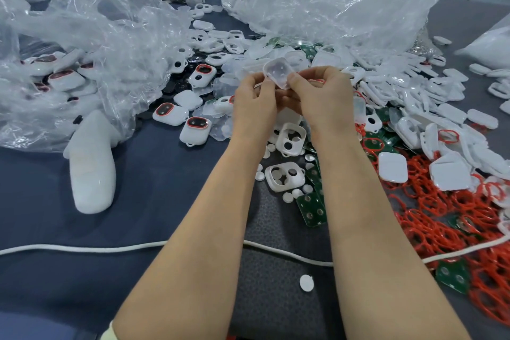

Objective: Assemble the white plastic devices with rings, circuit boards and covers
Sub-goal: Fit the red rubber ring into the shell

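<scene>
Two hands, the left hand (255, 99) and the right hand (321, 94), pinch one translucent cover (277, 73) by its near edge, fingers (295, 82) closed narrow on it, above the heap (386, 91) at the far middle of the counter (165, 196). It looks light, thin and smooth, probably slippery and slightly flexible, so the stiffer rim on opposite sides seems the safest hold.

- cover (277, 74), frame centre: frosted translucent plastic, smooth
- white shells (392, 171): opaque plastic, satin finish
- rings (441, 218), right: red, rubbery look, slight sheen
- circuit boards (310, 212): glossy green, metal pads
- bags (331, 0), top: clear crinkled film, glossy
- worktop (165, 201): dark cloth, matt
</scene>
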